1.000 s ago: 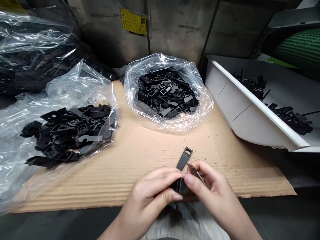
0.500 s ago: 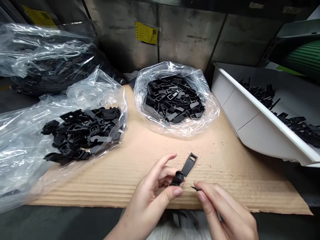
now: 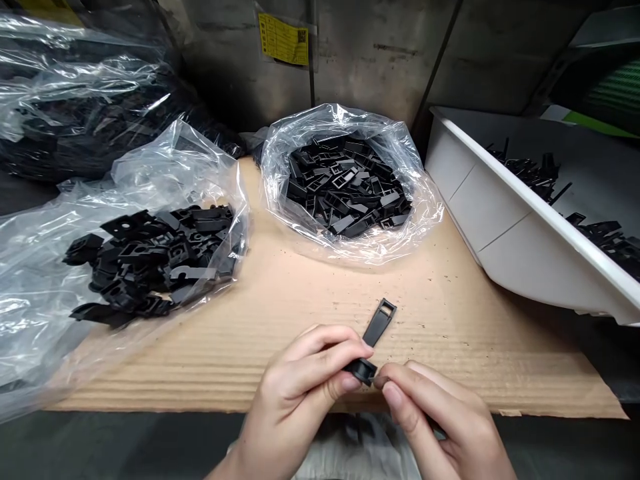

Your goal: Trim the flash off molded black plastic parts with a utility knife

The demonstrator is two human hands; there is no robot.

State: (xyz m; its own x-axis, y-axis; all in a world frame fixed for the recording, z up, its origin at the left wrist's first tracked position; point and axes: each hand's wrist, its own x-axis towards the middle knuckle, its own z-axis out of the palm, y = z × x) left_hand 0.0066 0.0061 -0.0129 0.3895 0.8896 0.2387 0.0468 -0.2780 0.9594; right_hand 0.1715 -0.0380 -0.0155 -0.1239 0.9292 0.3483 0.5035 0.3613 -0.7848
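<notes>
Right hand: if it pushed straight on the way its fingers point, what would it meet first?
The black plastic part pinched in the left hand. The right hand aims up-left at its lower end and seems almost to touch it, though depth is unclear.

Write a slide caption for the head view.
Left hand grips a black clip, right hand at its end, over cardboard beside bagged parts and a white bin.

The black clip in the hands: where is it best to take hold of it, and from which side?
On the black clip, probably the flat bar below the rectangular loop, pinched by the edges, coming from the far right. That end sticks out free over the cardboard; the left hand and right hand cover the thick end.
</notes>
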